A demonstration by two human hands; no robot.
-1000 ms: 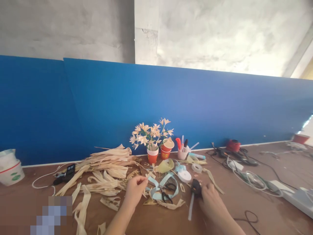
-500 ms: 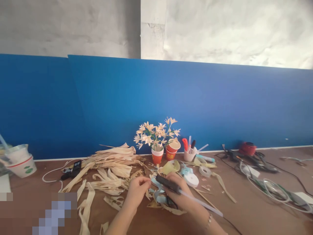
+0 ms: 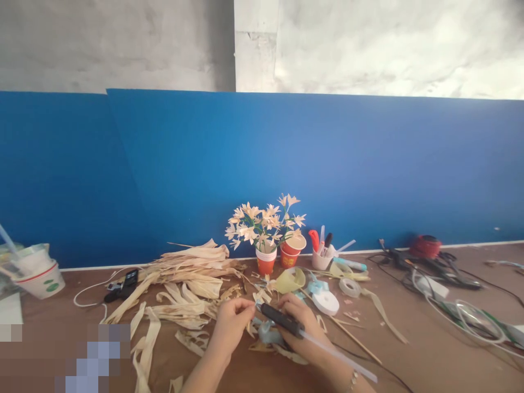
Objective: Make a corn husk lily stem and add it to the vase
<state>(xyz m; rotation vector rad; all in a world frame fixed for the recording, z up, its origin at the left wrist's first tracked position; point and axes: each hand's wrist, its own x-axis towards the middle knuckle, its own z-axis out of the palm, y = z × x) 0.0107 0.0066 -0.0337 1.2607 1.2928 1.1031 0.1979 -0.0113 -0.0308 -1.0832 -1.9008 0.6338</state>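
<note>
My right hand (image 3: pixel 301 316) is wrapped round a black glue gun (image 3: pixel 282 319), a long clear glue stick (image 3: pixel 339 357) jutting from its back end. The gun's tip points left and lies very close to the fingertips of my left hand (image 3: pixel 236 319). Those fingers are pinched together; whatever is between them is too small to make out. Under the hands are light blue scraps (image 3: pixel 268 332) and bits of dried husk. Beyond them, pale husk flowers (image 3: pixel 266 221) on green stems stand in a red-and-white paper cup (image 3: pixel 266 261).
Dried husk strips (image 3: pixel 192 267) cover the table's left part. Behind my right hand lie a white tape roll (image 3: pixel 326 303), a clear tape roll (image 3: pixel 350 287) and a cup of pens (image 3: pixel 321 258). Cables (image 3: pixel 462 322) spread at right. A blue panel (image 3: pixel 286 153) closes off the back.
The glue gun's tip has come closer to my left fingertips, and the gun lies a little lower. My left hand stays pinched. The view has shifted slightly.
</note>
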